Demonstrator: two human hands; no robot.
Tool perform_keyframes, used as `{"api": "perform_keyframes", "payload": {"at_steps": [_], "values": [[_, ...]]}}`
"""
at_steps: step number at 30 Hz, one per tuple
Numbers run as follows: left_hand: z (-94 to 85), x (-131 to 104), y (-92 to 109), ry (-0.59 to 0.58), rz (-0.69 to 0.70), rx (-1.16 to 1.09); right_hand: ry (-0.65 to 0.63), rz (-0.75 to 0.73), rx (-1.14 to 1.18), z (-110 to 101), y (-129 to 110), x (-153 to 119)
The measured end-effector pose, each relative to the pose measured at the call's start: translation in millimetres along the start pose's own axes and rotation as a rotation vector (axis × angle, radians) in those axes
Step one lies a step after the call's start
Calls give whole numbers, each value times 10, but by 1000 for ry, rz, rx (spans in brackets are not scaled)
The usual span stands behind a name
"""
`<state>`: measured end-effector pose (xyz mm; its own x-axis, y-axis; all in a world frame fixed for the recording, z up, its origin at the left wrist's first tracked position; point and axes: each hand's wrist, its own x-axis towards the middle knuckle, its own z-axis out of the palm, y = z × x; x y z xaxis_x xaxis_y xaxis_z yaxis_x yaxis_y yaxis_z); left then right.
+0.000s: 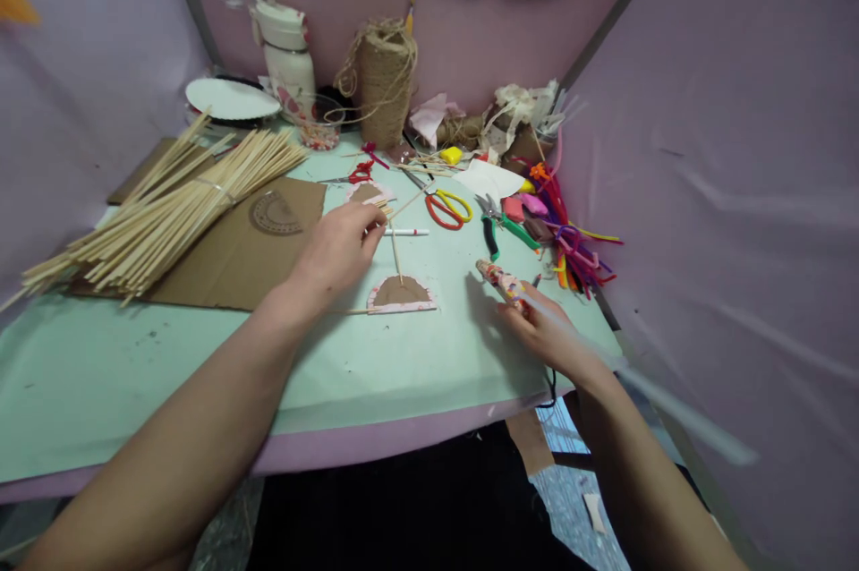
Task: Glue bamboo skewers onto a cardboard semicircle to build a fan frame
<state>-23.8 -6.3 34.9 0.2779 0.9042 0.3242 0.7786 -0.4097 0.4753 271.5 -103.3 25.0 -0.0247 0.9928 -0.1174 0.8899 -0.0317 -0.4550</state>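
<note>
Your left hand, pinching sticks, is nearer the lower half-disc, crosswise below frame centre; your right hand grips a glue gun.

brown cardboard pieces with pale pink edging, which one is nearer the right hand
The front half-circle piece; the other piece lies farther from the right hand, just beyond the left hand.

The hot-glue gun is showing multicoloured patches; the near cardboard semicircle is showing brown within pink-and-white edging.
</note>
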Motion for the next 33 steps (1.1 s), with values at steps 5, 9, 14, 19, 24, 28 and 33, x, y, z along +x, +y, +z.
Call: {"api": "perform_keyframes", "payload": {"at_steps": [5,9,14,19,24,28,33], "values": [[71,23,-15,12,52,-35,57,-149,-125,46,184,184],[83,21,-2,-11,47,-51,92,-214,-243,35,278,243],[108,11,2,-29,39,-41,192,-226,-228,-90,638,216],[143,16,19,-45,38,-47,313,-168,-190,-204,1077,145],[188,18,40,-65,50,-45,315,-139,-175,-105,1127,275],[208,0,24,-61,67,-44,321,-146,-201,-38,1095,441],[235,-41,85,-70,151,-64,566,-258,-306,-135,733,344]]}}
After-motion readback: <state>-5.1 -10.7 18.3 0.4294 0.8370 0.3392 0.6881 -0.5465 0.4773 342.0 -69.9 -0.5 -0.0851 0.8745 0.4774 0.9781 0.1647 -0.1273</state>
